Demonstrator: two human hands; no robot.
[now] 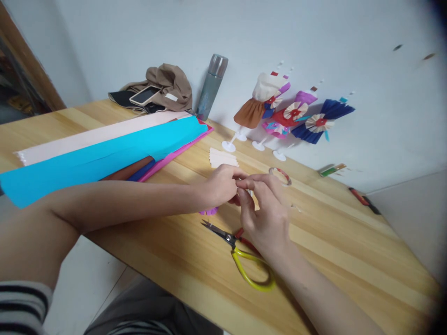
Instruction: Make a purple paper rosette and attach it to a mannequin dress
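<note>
My left hand (223,186) and my right hand (266,211) meet fingertip to fingertip above the wooden table. Both are closed in a pinch around something small and pale, mostly hidden by the fingers. A scrap of purple paper (208,211) shows just below my left hand. Under my right hand lies a pair of scissors (228,238), blades apart, with one yellow and one red handle; the hand covers part of them. Beyond my left hand rests a pleated cream paper strip (223,158). A roll of tape (280,177) lies past my right fingers.
Blue crepe paper (104,153) and other sheets cover the table's left. A thermos (212,86) and a cap with a phone (145,95) stand behind. Paper-dressed figures (256,109) on white stands line the wall. A red-and-black cutter (364,201) lies at right.
</note>
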